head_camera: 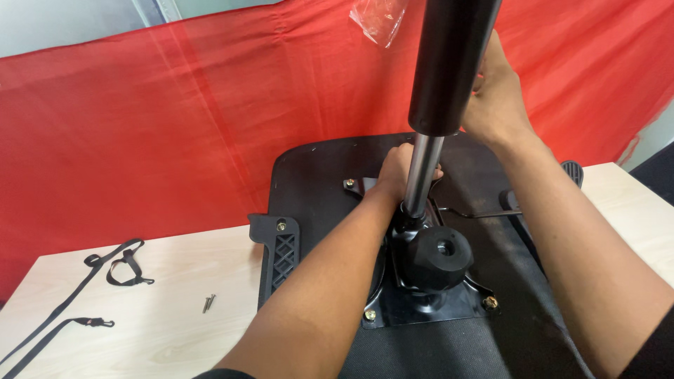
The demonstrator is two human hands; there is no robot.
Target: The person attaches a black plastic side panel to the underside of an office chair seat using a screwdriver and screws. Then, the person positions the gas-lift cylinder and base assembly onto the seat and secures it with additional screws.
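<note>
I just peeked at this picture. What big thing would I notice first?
The tall gas lift cylinder in the middle, standing on the upturned chair seat. The right hand grips its black top; the left hand is by its silver rod. Bright red cloth hangs behind.

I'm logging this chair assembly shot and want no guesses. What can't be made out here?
- Left hand fingers: hidden behind the gas cylinder, head view.
- Right hand grip: partly blocked by the cylinder.
- Cylinder's top: cut off by the frame edge.
- Screws on the table: too small to type.
</note>
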